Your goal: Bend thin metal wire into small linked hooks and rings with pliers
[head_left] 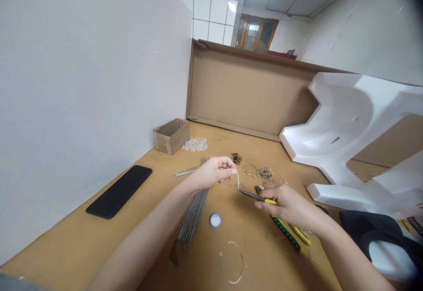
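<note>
My left hand (220, 171) pinches the upper end of a thin silvery wire (238, 182) between thumb and fingers. Yellow-handled needle-nose pliers (250, 195) are in my right hand (280, 203), their tips at the wire's lower end. Under that hand lies a second tool with green and yellow handles (286, 233), its head partly hidden. A bundle of straight metal wires (194, 217) lies below my left wrist, which covers part of it. Nearer to me are a round blue-and-white disc (215, 220) and a thin wire hoop (242, 264).
An open cardboard box (168, 142) stands by small clear pieces (195, 144) at the left wall. Black rings (236, 158) and tangled wire loops (266, 173) lie beyond my hands. A black slab (119, 191) is at left, white foam packaging (343, 119) at right, a cardboard panel (251, 90) behind.
</note>
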A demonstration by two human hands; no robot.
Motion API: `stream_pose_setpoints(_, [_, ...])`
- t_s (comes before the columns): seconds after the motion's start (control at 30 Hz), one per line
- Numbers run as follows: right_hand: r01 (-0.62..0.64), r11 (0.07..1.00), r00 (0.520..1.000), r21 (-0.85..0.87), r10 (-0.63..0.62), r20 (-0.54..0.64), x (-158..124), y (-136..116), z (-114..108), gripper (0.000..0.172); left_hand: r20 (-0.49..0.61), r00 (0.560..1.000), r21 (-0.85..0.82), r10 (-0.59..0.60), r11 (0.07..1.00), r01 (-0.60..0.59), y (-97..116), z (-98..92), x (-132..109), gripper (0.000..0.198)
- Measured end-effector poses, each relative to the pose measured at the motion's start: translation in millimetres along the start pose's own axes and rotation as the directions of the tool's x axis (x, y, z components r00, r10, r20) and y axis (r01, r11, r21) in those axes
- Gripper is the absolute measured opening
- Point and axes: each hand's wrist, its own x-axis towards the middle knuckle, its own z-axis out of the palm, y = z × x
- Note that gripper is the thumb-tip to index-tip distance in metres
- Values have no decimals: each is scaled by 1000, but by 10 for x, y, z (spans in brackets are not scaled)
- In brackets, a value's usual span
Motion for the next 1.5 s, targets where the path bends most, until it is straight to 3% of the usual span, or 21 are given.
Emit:
stream_pose_setpoints(0.57, [-46,999,999,8,46,-25,-2,4,7,35,-3,1000,-3,-11,1000,11,-18,12,17,23])
stream_pose_setpoints(0.77, [-51,999,998,4,52,-45,-21,1,-24,31,102,992,-18,-79,997,81,-30,44,26,21])
stream_pose_setpoints(0.9, [-55,998,997,-11,54,-60,-35,11,-44,29,72,996,12,-50,999,49,15,105,12,15])
stream_pose_setpoints(1.07, [-77,996,996,-44,75,-52,-71,21,-45,30,113,993,28,-41,999,38,11,143,-8,14])
stream_pose_setpoints(1.2, [-95,990,995,-108,91,-37,-88,29,-59,33,44,994,283,98,953,-107,-15,195,-51,13])
stream_pose_setpoints(1.3, [-74,994,997,-86,74,-9,-75,42,-114,32,50,946,567,319,771,-290,11,263,-98,15])
stream_pose_setpoints(1.4, [-121,987,982,110,103,159,-53,63,-204,33,145,885,678,443,607,-415,38,319,-122,20])
stream_pose_setpoints(1.5, [-205,930,931,304,90,353,-30,98,-277,37,144,898,628,417,663,-408,14,341,-110,19])
